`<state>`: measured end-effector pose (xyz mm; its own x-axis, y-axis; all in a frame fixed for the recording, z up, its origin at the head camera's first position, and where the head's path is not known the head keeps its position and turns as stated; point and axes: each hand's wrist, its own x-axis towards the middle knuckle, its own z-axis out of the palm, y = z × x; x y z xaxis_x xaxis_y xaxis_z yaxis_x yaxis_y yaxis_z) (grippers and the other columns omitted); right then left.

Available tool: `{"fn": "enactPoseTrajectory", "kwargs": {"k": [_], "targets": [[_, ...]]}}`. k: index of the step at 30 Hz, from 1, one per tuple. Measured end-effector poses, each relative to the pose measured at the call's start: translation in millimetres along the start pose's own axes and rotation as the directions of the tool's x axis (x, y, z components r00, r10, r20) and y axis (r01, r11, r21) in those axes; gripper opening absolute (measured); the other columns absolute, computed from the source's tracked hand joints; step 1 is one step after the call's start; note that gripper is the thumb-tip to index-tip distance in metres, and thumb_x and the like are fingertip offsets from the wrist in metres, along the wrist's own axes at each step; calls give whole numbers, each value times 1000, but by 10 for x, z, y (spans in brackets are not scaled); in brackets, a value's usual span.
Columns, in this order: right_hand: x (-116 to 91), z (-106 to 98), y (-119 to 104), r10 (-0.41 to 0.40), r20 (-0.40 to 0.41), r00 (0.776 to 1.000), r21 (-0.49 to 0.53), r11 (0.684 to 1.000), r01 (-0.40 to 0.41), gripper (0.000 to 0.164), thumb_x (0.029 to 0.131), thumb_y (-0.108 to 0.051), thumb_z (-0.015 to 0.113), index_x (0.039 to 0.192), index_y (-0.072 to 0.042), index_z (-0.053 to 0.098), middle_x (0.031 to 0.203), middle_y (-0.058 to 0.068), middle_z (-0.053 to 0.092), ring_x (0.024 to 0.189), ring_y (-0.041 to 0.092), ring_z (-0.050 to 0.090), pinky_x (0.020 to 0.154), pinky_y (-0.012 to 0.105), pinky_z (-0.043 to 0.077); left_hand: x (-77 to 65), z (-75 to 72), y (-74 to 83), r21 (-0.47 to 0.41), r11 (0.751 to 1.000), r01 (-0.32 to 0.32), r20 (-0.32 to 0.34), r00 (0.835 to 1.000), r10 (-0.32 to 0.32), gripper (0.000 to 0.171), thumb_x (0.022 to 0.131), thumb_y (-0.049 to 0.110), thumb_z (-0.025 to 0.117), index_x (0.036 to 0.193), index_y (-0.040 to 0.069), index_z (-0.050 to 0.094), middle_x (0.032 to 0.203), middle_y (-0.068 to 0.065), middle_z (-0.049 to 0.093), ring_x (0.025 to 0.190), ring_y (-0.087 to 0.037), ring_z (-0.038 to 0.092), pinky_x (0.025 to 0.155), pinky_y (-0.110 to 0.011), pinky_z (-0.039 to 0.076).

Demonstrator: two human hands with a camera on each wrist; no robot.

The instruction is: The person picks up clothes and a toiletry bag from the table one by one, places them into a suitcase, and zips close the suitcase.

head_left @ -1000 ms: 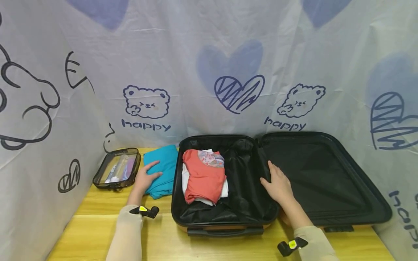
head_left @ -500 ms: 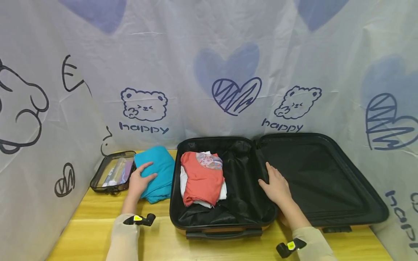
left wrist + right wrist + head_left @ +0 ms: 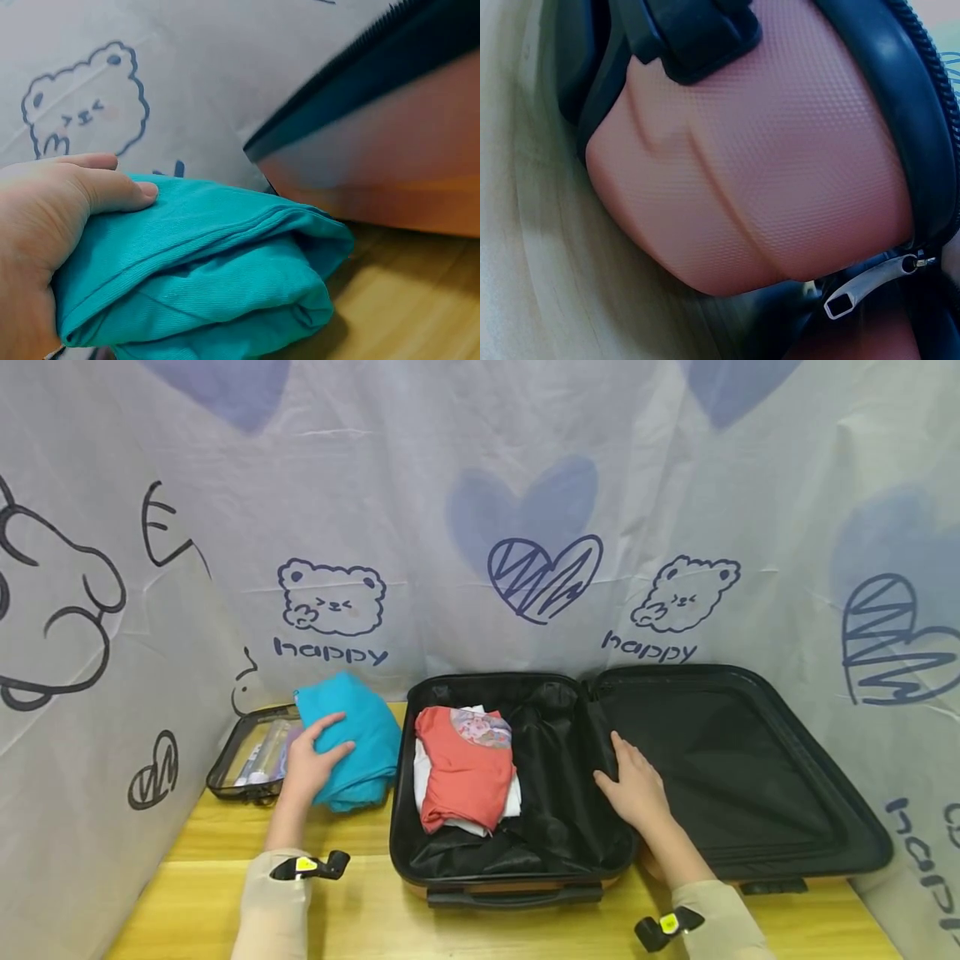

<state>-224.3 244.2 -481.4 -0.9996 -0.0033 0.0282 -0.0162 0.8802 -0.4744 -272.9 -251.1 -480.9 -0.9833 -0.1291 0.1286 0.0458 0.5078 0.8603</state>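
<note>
The blue cloth tilts between the left hand and the suitcase, long axis roughly fore-and-aft; the left fingers, half-closed, grip its left edge. Farther off, the right hand, fingers extended, rests on the suitcase.

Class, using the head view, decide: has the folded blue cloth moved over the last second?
Yes: against the suitcase, the blue cloth has shifted left and upward in the picture, now hiding part of the pouch.

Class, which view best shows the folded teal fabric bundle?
Left wrist: the folded teal fabric bundle appears close, layers clear. The head view shows it farther off, partly behind the left hand; the right wrist lacks it.
</note>
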Motion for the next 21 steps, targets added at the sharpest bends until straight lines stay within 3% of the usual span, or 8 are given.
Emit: {"fn": "enactPoseTrajectory", "kwargs": {"k": [15,21], "targets": [[-13,-14,-11,-2,-2,1000,-8,1000,2,75,98,-31,52,156,-5,13,157,29,22,143,50,22,113,68,21,-43,-170,417,28,993,-113,7,994,113,55,90,26,70,142,21,51,153,-22,38,138,-48,37,108,-64,34],[-30,-4,-23,0,-23,1000,10,1000,1,76,96,-30,56,156,-6,16,156,28,25,142,50,24,112,69,20,-67,-219,573,41,985,-167,-28,985,168,54,90,29,71,140,21,53,151,-21,40,137,-47,38,108,-64,35]]}}
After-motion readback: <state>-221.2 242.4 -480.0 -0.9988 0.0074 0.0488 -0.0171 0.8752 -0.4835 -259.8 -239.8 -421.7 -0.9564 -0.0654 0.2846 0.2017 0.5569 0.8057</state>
